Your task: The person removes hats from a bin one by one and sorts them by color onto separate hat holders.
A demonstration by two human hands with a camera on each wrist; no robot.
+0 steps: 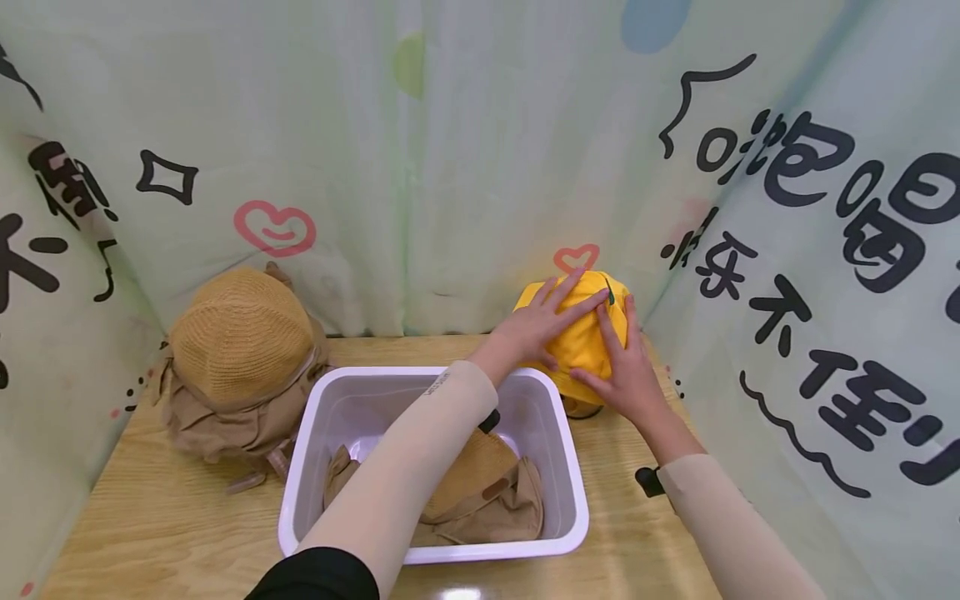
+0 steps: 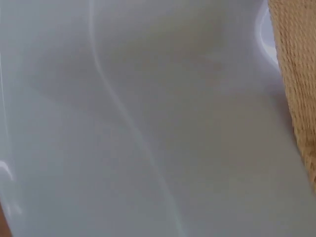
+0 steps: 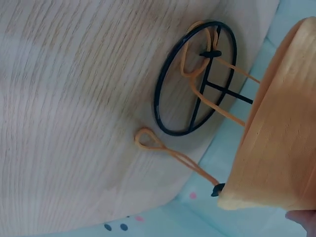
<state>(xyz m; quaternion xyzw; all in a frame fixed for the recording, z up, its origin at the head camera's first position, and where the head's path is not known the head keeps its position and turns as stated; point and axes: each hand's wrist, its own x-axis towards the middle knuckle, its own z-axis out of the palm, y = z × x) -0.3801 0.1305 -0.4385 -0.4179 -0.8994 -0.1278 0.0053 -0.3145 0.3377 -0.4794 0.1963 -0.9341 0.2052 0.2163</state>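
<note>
A yellow hat [image 1: 576,346] with a small dark green mark sits on a black wire stand [image 3: 157,98] at the back right of the table. My left hand [image 1: 528,329] lies across its upper left side with the fingers spread and fairly straight. On the hat's right side rests my right hand [image 1: 628,371], its fingers pointing up and the thumb against the front. Orange cords [image 3: 182,160] hang below the hat in the right wrist view, one ending in a loop. The left wrist view looks into the basin and shows neither the left hand nor the yellow hat.
A pale purple basin [image 1: 435,552] stands beneath my left forearm, with a straw-and-brown-cloth hat [image 1: 468,479] inside. Another straw hat with brown cloth [image 1: 240,337] stands at the back left. Printed curtains [image 1: 480,167] enclose the wooden table [image 1: 150,533] at the back and sides.
</note>
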